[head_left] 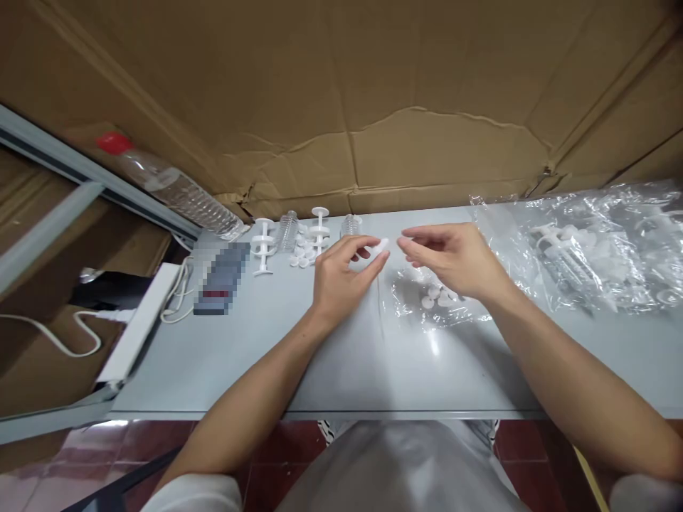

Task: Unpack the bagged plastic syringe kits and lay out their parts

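Observation:
Between the thumb and fingers of my left hand (344, 274) is a small white plastic piece (380, 247), its exact kind unclear. Just to its right, my right hand (451, 256) hovers with thumb and index finger slightly apart, and I make out nothing held there. Below my right hand lies a clear plastic bag (408, 299) with several small white discs (428, 302) in or on it. Beyond my left hand stands a clear ribbed plastic tube (351, 225), partly hidden by the fingers.
White plunger-like parts (263, 249), another clear ribbed tube (288, 231) and loose white discs (303, 256) sit at the back left. Farther left are a water bottle (184, 195), a blurred dark object (221, 277) and a power strip (139, 323). Bagged parts (592, 256) lie right; cardboard (427, 156) stands behind.

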The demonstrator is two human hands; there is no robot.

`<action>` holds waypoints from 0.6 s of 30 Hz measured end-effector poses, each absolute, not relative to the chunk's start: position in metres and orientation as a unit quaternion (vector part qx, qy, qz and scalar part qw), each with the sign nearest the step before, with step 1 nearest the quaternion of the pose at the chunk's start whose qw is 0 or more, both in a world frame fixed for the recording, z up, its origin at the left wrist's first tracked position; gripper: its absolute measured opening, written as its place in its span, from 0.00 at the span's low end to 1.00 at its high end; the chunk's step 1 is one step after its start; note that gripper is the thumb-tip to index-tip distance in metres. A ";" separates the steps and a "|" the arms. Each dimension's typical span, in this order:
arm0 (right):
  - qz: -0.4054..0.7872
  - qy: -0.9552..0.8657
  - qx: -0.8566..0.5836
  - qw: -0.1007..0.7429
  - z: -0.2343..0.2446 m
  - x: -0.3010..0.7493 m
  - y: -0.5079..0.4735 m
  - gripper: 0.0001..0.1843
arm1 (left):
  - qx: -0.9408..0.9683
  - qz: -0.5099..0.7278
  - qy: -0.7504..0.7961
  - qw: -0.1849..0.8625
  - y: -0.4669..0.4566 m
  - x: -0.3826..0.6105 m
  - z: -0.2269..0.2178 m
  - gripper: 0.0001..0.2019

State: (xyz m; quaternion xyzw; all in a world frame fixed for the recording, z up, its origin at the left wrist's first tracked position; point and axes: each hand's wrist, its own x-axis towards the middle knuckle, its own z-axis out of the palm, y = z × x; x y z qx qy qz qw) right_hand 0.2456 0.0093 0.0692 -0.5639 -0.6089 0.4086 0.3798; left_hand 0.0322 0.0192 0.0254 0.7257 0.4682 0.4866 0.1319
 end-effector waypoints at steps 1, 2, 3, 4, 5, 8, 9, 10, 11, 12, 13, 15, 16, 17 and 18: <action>0.452 -0.600 -0.540 0.379 0.067 0.236 0.020 0.15 | 0.721 0.493 0.469 0.129 0.022 0.036 0.023 0.06; 0.482 -0.589 -0.526 0.381 0.064 0.228 0.030 0.13 | 0.713 0.499 0.475 0.129 0.025 0.038 0.021 0.06; 0.503 -0.579 -0.515 0.382 0.061 0.222 0.039 0.11 | 0.704 0.502 0.485 0.132 0.028 0.039 0.018 0.06; 0.519 -0.573 -0.507 0.381 0.058 0.218 0.047 0.09 | 0.694 0.503 0.496 0.138 0.032 0.037 0.016 0.06; 0.530 -0.569 -0.501 0.380 0.055 0.214 0.055 0.08 | 0.686 0.503 0.505 0.144 0.036 0.035 0.013 0.06; 0.557 -0.567 -0.480 0.372 0.049 0.208 0.075 0.04 | 0.676 0.499 0.519 0.158 0.048 0.026 0.009 0.05; 0.561 -0.564 -0.477 0.372 0.048 0.206 0.082 0.02 | 0.679 0.496 0.518 0.156 0.052 0.022 0.008 0.05; 0.564 -0.564 -0.475 0.372 0.046 0.205 0.089 0.01 | 0.687 0.491 0.514 0.148 0.055 0.019 0.007 0.06; 0.564 -0.566 -0.475 0.369 0.045 0.204 0.095 0.01 | 0.698 0.486 0.509 0.136 0.059 0.016 0.007 0.07; 0.557 -0.577 -0.478 0.358 0.042 0.203 0.100 0.02 | 0.711 0.476 0.502 0.123 0.062 0.013 0.006 0.07; 0.544 -0.594 -0.484 0.341 0.040 0.203 0.105 0.02 | 0.726 0.465 0.494 0.110 0.065 0.010 0.004 0.07; 0.515 -0.627 -0.502 0.298 0.033 0.202 0.112 0.02 | 0.754 0.441 0.479 0.086 0.069 0.006 0.001 0.06; 0.504 -0.639 -0.510 0.278 0.030 0.203 0.113 0.01 | 0.766 0.431 0.472 0.074 0.070 0.005 -0.002 0.05; 0.495 -0.648 -0.516 0.262 0.027 0.204 0.113 0.01 | 0.777 0.423 0.462 0.062 0.070 0.003 -0.004 0.04; 0.487 -0.656 -0.519 0.249 0.024 0.206 0.113 0.02 | 0.788 0.417 0.450 0.049 0.070 0.002 -0.005 0.03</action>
